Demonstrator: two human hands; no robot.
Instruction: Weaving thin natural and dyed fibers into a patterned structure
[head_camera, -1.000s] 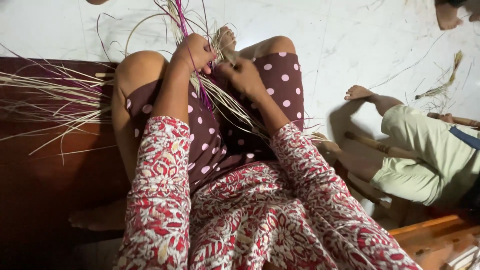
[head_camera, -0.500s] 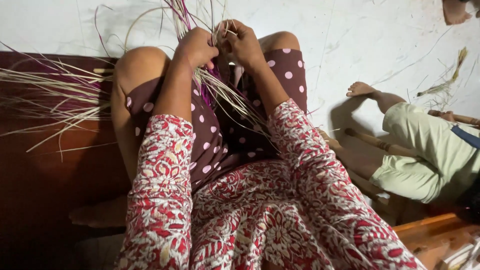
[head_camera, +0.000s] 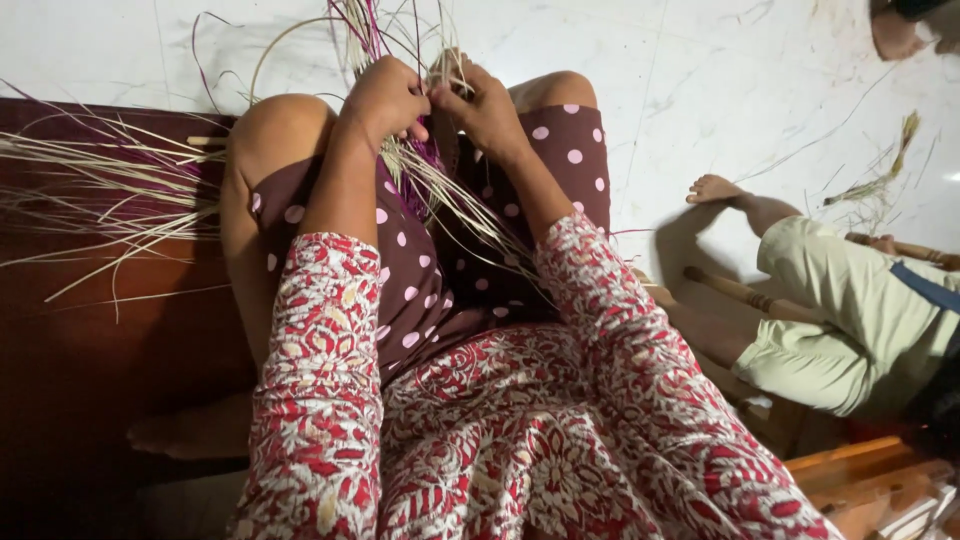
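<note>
Straw (head_camera: 440, 190), thin, dry and pale, runs in a bundle between my raised knees, and both my hands meet on it just above them. My left hand (head_camera: 385, 98) is curled into a loose fist, its fingers (head_camera: 410, 125) pressed together around the stems. My right hand (head_camera: 488, 108) touches the left one, its fingers (head_camera: 450, 95) pinching a few strands at the top of the same bundle. Among the pale stems run some purple strands (head_camera: 365, 30), glossy and narrow, rising above my hands and bending in long arcs. Below my hands the straw fans down over my lap in stiff, flat slivers.

To the left of my knees more loose straw (head_camera: 100, 190) splays out in a rough sheaf over a dark brown wooden board (head_camera: 90, 340), smooth and dull. My shorts (head_camera: 420, 290) are maroon with pale round dots, and my sleeves (head_camera: 310, 380) are a red and cream flower print, soft and crinkled. Beyond my knees lies a white floor (head_camera: 720, 90) of veined, polished stone, with stray fibres scattered on it.

To the right of my knees another person sits on the floor in a pale green garment (head_camera: 850, 320), one bare foot (head_camera: 712, 188) stretched out, with a turned wooden stick (head_camera: 735, 290) beside the leg. A small tuft of straw (head_camera: 880, 180) lies on the floor beyond that foot.
</note>
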